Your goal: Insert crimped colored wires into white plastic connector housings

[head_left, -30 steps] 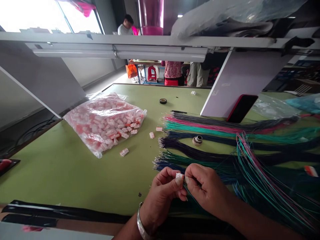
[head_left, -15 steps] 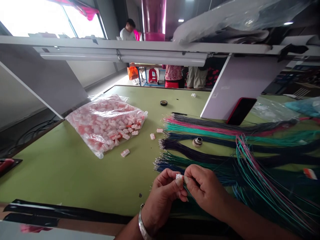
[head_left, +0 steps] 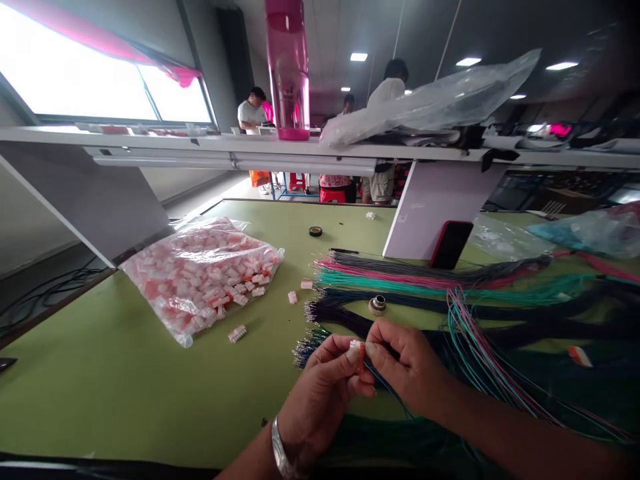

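Note:
Between thumb and fingers, my left hand (head_left: 320, 387) grips a small white and orange plug connector (head_left: 358, 346). My right hand (head_left: 407, 367) is closed in a pinch at the connector's right edge, on a thin wire whose end is hidden by the fingertips. Dark blue-green wires (head_left: 387, 385) trail down from between the hands. Just behind them lie bundles of cut wires with metal-tipped ends (head_left: 306, 348), in dark blue, green, pink and grey. A loose connector (head_left: 237, 333) rests on the green tabletop to the left.
An open clear bag (head_left: 200, 280) of connectors lies at left. Black tape (head_left: 315, 231), a ring-shaped metal piece (head_left: 378, 305) and a phone (head_left: 451, 245) leaning on the shelf support are farther back. A shelf (head_left: 210, 141) with a pink bottle (head_left: 289, 73) spans above. People are beyond.
The camera view has tilted up and shifted right, so more of the room shows. Both hands stay together at the connector, whose orange side now shows more.

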{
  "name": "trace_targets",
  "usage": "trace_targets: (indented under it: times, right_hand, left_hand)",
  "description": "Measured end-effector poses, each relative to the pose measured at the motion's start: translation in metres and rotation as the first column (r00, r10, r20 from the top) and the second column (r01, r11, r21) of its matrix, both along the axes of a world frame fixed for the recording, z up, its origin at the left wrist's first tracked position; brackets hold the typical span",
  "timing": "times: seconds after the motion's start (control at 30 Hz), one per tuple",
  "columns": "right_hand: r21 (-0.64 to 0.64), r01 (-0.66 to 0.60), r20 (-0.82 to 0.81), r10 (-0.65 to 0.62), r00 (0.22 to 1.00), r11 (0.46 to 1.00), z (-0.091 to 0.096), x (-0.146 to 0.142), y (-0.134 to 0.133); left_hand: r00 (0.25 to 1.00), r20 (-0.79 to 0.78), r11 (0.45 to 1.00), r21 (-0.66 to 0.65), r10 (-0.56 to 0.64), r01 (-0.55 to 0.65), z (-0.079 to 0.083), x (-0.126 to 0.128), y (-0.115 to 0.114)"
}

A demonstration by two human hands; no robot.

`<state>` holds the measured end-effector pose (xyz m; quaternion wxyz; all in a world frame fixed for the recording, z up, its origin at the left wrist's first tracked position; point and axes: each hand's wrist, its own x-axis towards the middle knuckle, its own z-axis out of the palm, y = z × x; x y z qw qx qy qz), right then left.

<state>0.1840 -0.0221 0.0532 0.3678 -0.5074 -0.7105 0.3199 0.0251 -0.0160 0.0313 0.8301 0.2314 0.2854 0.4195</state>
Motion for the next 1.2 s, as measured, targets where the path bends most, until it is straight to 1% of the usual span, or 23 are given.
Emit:
trace_targets:
  times: [0.07, 0.13, 0.2, 0.23, 0.27, 0.33, 0.37, 0.43, 0.5, 0.57, 0.63, 0.7, 0.8, 0.93, 1.0, 1.1, 1.2]
  right_hand:
    - [0.002, 0.005, 0.032, -0.005, 0.999, 1.0, 0.002, 0.004, 0.01]
    - [-0.017, -0.015, 0.085, 0.017, 0.996, 1.0, 0.004, 0.012, 0.026]
    - [-0.031, -0.021, 0.212, 0.027, 0.977, 0.999, 0.006, 0.024, 0.049]
    - [-0.025, -0.007, 0.294, 0.014, 0.956, 1.0, 0.008, 0.032, 0.063]
    - [0.003, 0.024, 0.401, -0.023, 0.916, 1.0, 0.008, 0.039, 0.079]
    - [0.054, 0.078, 0.498, -0.094, 0.862, 0.995, 0.006, 0.054, 0.111]
    - [0.073, 0.094, 0.536, -0.119, 0.836, 0.993, 0.004, 0.06, 0.126]
    - [0.082, 0.091, 0.601, -0.122, 0.79, 0.993, -0.007, 0.067, 0.153]
    - [0.071, 0.08, 0.655, -0.107, 0.748, 0.994, -0.024, 0.069, 0.172]
    - [0.061, 0.084, 0.69, -0.103, 0.716, 0.995, -0.044, 0.068, 0.185]
    - [0.062, 0.088, 0.707, -0.106, 0.699, 0.994, -0.061, 0.067, 0.193]
    - [0.073, 0.081, 0.708, -0.109, 0.697, 0.994, -0.072, 0.069, 0.196]
    - [0.107, 0.064, 0.684, -0.12, 0.72, 0.992, -0.076, 0.076, 0.197]
    - [0.19, 0.06, 0.606, -0.165, 0.778, 0.98, -0.068, 0.087, 0.195]
    - [0.226, 0.048, 0.553, -0.169, 0.816, 0.973, -0.062, 0.09, 0.193]
    - [0.24, -0.011, 0.466, -0.105, 0.878, 0.971, -0.052, 0.089, 0.185]
    - [0.244, -0.086, 0.373, -0.012, 0.928, 0.966, -0.038, 0.077, 0.168]
  left_hand:
    - [1.0, -0.029, 1.0, 0.028, -0.004, 0.005, 0.002, 0.002, 0.01]
    - [0.999, -0.043, 0.999, 0.048, 0.017, -0.015, 0.001, 0.001, 0.02]
    - [0.997, -0.039, 0.996, 0.069, 0.065, -0.063, -0.002, -0.001, 0.031]
    - [0.995, -0.033, 0.993, 0.079, 0.091, -0.088, -0.006, -0.003, 0.036]
    - [0.993, -0.027, 0.99, 0.082, 0.114, -0.112, -0.009, -0.004, 0.04]
    - [0.991, -0.027, 0.989, 0.069, 0.129, -0.127, -0.017, -0.006, 0.046]
    - [0.991, -0.034, 0.99, 0.055, 0.128, -0.126, -0.02, -0.007, 0.047]
    - [0.991, -0.057, 0.992, 0.026, 0.125, -0.124, -0.026, -0.009, 0.049]
    - [0.988, -0.09, 0.992, 0.01, 0.125, -0.125, -0.029, -0.011, 0.049]
    - [0.985, -0.118, 0.992, -0.002, 0.123, -0.125, -0.03, -0.013, 0.05]
    - [0.984, -0.132, 0.993, -0.014, 0.118, -0.121, -0.031, -0.014, 0.051]
    - [0.985, -0.134, 0.993, -0.024, 0.109, -0.113, -0.031, -0.014, 0.053]
    - [0.987, -0.128, 0.993, -0.039, 0.102, -0.108, -0.031, -0.015, 0.054]
    - [0.987, -0.124, 0.992, -0.05, 0.106, -0.113, -0.032, -0.014, 0.055]
    - [0.986, -0.122, 0.991, -0.054, 0.112, -0.119, -0.032, -0.015, 0.055]
    - [0.987, -0.113, 0.99, -0.061, 0.117, -0.124, -0.033, -0.016, 0.055]
    - [0.989, -0.091, 0.991, -0.062, 0.113, -0.119, -0.035, -0.016, 0.056]
